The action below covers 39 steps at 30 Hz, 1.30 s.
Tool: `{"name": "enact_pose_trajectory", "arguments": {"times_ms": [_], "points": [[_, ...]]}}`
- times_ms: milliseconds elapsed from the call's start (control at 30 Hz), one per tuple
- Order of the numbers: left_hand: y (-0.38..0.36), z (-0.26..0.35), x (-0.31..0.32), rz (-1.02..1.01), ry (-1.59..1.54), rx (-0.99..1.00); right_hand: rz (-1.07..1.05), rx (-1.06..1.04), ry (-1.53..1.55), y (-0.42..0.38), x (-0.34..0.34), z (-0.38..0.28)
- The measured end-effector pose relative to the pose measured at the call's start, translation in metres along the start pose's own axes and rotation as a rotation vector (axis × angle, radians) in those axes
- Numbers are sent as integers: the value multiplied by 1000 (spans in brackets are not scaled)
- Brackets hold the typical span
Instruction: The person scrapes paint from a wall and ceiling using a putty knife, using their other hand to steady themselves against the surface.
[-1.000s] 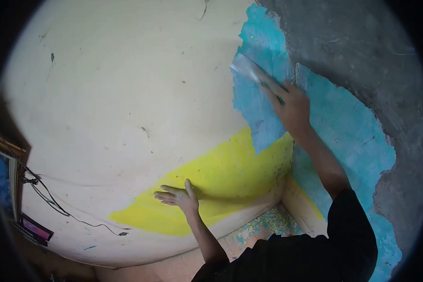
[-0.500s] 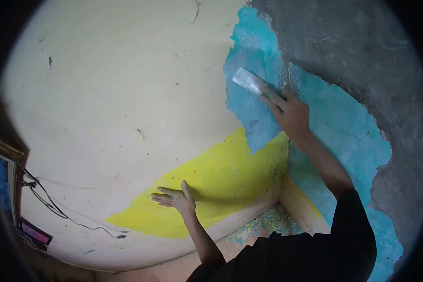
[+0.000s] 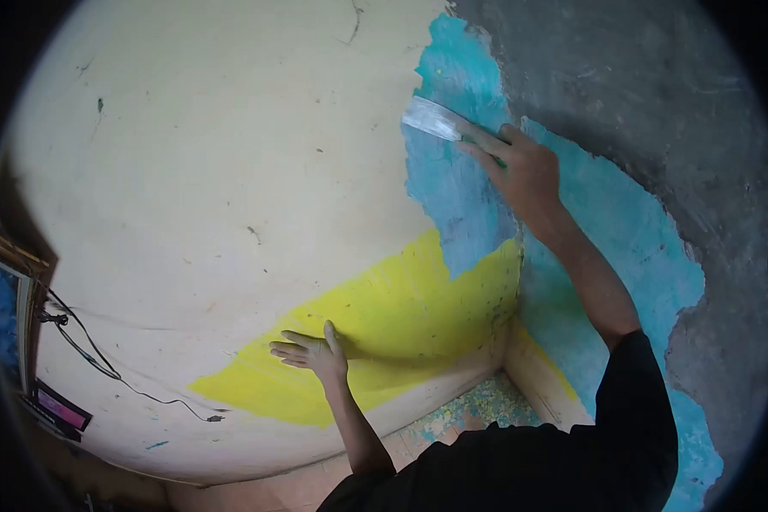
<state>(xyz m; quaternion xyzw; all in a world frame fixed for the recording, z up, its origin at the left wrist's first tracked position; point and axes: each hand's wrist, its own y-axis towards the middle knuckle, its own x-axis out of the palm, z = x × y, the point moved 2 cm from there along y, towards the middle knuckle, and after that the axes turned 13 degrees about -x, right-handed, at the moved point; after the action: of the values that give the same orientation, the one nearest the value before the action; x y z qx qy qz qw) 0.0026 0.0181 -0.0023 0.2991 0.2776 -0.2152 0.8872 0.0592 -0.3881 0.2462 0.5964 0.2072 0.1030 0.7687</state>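
Observation:
My right hand [image 3: 527,175] is wrapped round the handle of a scraper [image 3: 433,119] with a wide, flat metal blade. The blade lies over the left border of a blue patch [image 3: 465,200] on the wall, where it meets the cream paint [image 3: 230,154]. Lower and to the left, my left hand [image 3: 317,353] has its fingers spread in front of a yellow painted area [image 3: 401,316] and holds nothing. Grey dust coats its fingers.
Bare grey wall [image 3: 623,68] and more blue paint [image 3: 606,222] lie right of the corner. Paint flakes [image 3: 482,405] litter the floor below. At the left hang a black cable [image 3: 94,363] and a framed picture [image 3: 8,316], with a purple-and-black box [image 3: 62,404] underneath.
My right hand has moved the scraper up and left, from within the blue patch to its left border. My left hand stays spread in nearly the same spot.

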Motion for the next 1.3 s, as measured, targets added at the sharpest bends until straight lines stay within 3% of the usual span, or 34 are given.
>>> {"name": "enact_pose_trajectory", "arguments": {"times_ms": [333, 433, 500, 700, 900, 1100, 1233, 1300], "points": [[-4, 3, 1, -19, 18, -22, -19, 31, -14, -2, 7, 1], [-2, 2, -2, 7, 10, -7, 98, 12, 60, -19, 17, -1], [-1, 1, -2, 18, 2, -10, 17, 95, 66, -23, 16, -5], [-1, -2, -2, 3, 17, -3, 98, 82, 68, 47, 14, -14], [-2, 1, -2, -1, 5, -17, 40, 270, 26, -25, 18, -30], [-3, -1, -4, -36, 16, 7, 89, 194, -38, 35, 6, -15], [-3, -2, -3, -32, 20, 17, 94, 135, -116, 11, -1, -25], [-1, -4, -1, -2, 20, 31, -28, 303, -12, -5, -2, -28]]}}
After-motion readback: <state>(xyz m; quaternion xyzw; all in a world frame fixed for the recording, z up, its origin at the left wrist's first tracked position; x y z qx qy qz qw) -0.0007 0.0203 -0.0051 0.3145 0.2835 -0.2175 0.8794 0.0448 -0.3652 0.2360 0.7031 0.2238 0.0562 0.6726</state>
